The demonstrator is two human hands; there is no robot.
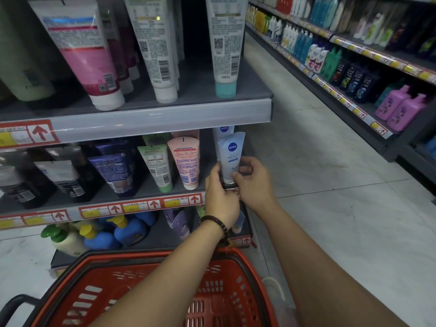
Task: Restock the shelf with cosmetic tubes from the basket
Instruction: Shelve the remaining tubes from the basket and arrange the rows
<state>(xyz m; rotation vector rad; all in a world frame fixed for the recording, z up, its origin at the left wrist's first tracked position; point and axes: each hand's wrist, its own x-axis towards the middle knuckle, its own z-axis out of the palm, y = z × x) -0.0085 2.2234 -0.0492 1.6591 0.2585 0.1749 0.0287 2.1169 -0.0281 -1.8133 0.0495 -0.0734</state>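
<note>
Red basket [141, 260] sits closest to my view, low in the frame, with both forearms reaching out over its rim toward the shelving. On the left wrist I can see a dark beaded bracelet [213, 220]. The left hand [220, 197] and right hand [256, 182] meet at the right end of the middle shelf [118, 206], and both are closed on the lower part of a pale blue Nivea tube [231, 149]: the left fingers are against its left side, and the right fingers curl in on its right side. The tube stands crimp end up and leans slightly; its cap end is hidden behind the hands, so I cannot tell if it rests on the shelf. A second Nivea tube [223, 129] stands just behind it. To the left on the same shelf stand a peach tube [186, 159] and a green tube [155, 166], each cap down. On the shelf above, a teal-capped tube [225, 43] stands near the right end. Across the aisle, bottles line more shelving [354, 67].
</note>
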